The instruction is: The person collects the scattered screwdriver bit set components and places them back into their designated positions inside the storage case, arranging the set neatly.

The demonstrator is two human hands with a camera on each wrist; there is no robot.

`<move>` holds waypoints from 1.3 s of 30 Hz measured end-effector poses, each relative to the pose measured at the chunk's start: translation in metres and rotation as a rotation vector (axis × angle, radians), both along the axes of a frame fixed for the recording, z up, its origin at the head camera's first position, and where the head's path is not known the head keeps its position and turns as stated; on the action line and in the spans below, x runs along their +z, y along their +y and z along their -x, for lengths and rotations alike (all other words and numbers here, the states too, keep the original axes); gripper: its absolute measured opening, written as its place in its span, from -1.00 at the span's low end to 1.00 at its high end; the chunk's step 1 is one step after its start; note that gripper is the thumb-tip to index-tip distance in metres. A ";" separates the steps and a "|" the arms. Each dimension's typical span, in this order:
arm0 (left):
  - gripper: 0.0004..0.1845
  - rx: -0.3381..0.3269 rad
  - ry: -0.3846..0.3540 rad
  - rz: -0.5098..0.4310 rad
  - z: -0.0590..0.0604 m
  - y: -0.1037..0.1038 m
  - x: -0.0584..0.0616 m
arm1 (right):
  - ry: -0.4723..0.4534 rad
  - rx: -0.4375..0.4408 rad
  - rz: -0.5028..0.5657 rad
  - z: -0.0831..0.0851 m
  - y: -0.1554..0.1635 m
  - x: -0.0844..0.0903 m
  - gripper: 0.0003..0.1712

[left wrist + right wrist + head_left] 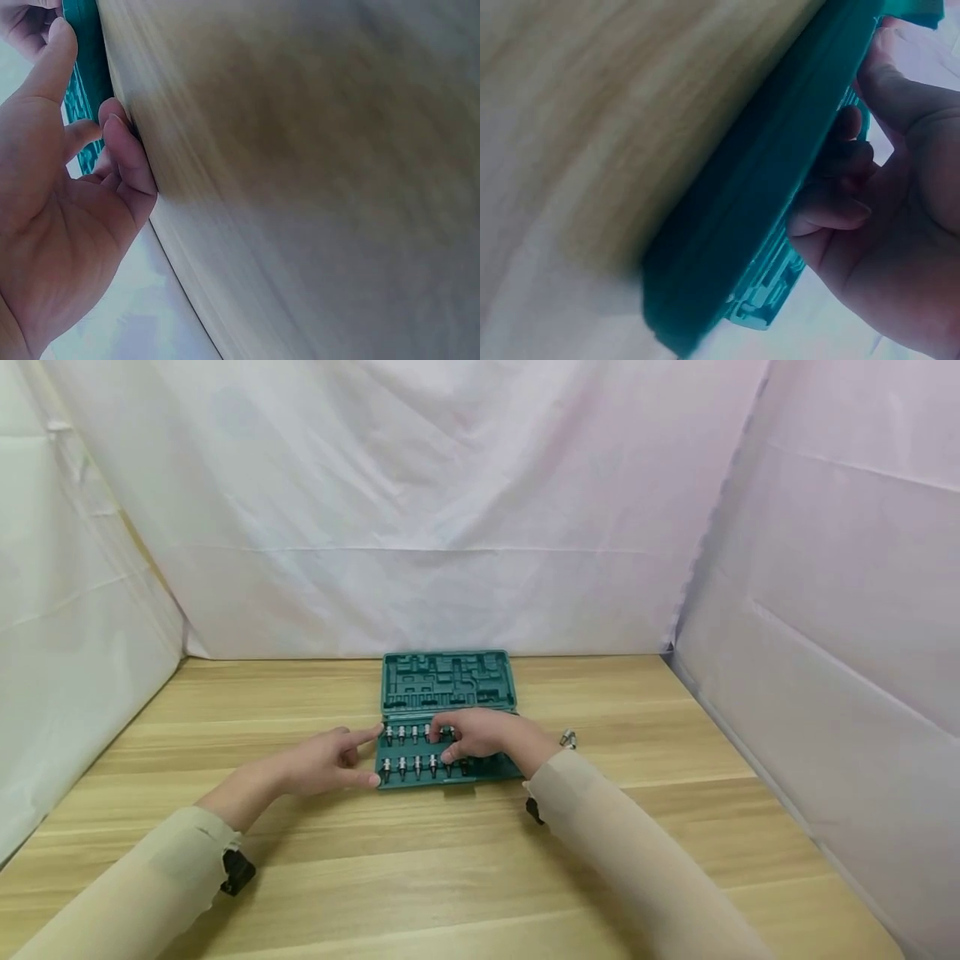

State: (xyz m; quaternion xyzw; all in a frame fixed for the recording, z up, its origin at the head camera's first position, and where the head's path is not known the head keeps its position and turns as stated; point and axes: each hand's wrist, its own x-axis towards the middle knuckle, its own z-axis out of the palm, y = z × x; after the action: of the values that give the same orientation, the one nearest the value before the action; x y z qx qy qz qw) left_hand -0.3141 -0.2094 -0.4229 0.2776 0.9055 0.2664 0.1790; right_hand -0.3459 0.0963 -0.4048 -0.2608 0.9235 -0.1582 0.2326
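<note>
A green plastic case lies opened flat on the table, its lid tipped back toward the curtain. Two rows of silver-and-black socket bits sit in its tray. My left hand is at the case's left side, index finger and thumb stretched out to its edge. In the left wrist view the thumb lies along the green rim. My right hand reaches over the tray, thumb and index finger bent down at the bits and apart from each other. Its palm hides the tray's right part.
A couple of loose socket bits lie on the wooden table to the right of the case, close to my right wrist. White curtains hang behind the table and along both sides.
</note>
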 end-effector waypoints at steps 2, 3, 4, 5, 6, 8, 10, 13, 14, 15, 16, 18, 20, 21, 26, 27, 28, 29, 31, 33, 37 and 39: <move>0.04 -0.003 0.005 0.000 0.001 0.000 0.000 | -0.008 0.002 0.002 0.001 0.001 0.000 -0.67; 0.04 -0.004 0.007 0.000 0.001 0.000 0.000 | -0.012 0.002 0.004 0.001 0.001 0.000 -0.67; 0.04 -0.005 0.009 0.000 0.002 0.000 0.000 | -0.016 -0.001 0.006 0.002 0.002 -0.001 -0.67; 0.04 -0.007 0.011 0.001 0.002 -0.001 0.000 | -0.019 -0.002 0.006 0.002 0.002 -0.001 -0.67; 0.04 -0.009 0.013 0.002 0.003 -0.001 0.000 | -0.022 -0.003 0.007 0.002 0.002 -0.001 -0.67; 0.04 -0.010 0.014 0.003 0.004 -0.001 -0.001 | -0.024 -0.002 0.005 0.003 0.002 -0.002 -0.68; 0.04 -0.008 0.014 0.004 0.004 -0.001 -0.002 | -0.020 0.004 -0.002 0.004 0.002 -0.002 -0.68; 0.04 -0.008 0.010 0.003 0.004 -0.001 -0.002 | -0.017 0.012 -0.019 0.005 0.000 -0.001 -0.68; 0.04 -0.008 0.009 0.002 0.004 -0.001 -0.002 | -0.017 0.014 -0.025 0.005 0.000 0.000 -0.68; 0.04 -0.008 0.007 0.001 0.004 -0.001 -0.002 | -0.019 0.017 -0.029 0.005 -0.001 0.000 -0.68; 0.04 -0.008 0.006 -0.001 0.004 -0.001 -0.002 | -0.019 0.020 -0.033 0.005 -0.001 0.000 -0.68; 0.04 -0.010 0.006 -0.003 0.004 -0.001 -0.002 | -0.019 0.025 -0.042 0.006 -0.002 0.001 -0.69; 0.04 -0.013 0.008 -0.003 0.004 -0.001 -0.002 | -0.021 0.027 -0.048 0.006 -0.003 0.002 -0.70; 0.04 -0.014 0.008 -0.004 0.004 -0.001 -0.002 | -0.019 0.029 -0.052 0.006 -0.003 0.003 -0.70; 0.04 -0.017 0.012 -0.003 0.003 -0.001 0.001 | -0.012 0.023 -0.084 0.006 -0.006 0.004 -0.71; 0.03 -0.020 0.014 -0.003 0.003 -0.001 0.001 | -0.010 0.021 -0.090 0.006 -0.007 0.004 -0.71; 0.03 -0.020 0.017 -0.002 0.003 -0.001 0.002 | -0.008 0.018 -0.095 0.005 -0.007 0.005 -0.71; 0.03 -0.024 0.022 -0.001 0.002 -0.001 0.002 | -0.006 0.017 -0.101 0.005 -0.008 0.005 -0.71; 0.02 -0.025 0.023 0.002 0.001 -0.001 0.002 | -0.006 0.012 -0.110 0.004 -0.010 0.006 -0.71; 0.02 -0.023 0.019 0.007 0.001 -0.001 0.002 | -0.007 0.009 -0.117 0.004 -0.011 0.006 -0.72; 0.02 -0.017 0.013 0.010 0.001 -0.001 0.000 | -0.012 0.005 -0.102 0.005 -0.010 0.002 -0.73; 0.02 -0.014 0.013 0.009 0.000 -0.001 0.000 | -0.008 0.007 -0.081 0.006 -0.009 0.000 -0.72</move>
State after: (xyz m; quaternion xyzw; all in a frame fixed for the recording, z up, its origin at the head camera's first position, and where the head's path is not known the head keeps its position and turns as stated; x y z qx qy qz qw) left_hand -0.3144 -0.2104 -0.4226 0.2850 0.9059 0.2591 0.1762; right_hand -0.3517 0.0876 -0.4048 -0.2537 0.9273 -0.1211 0.2473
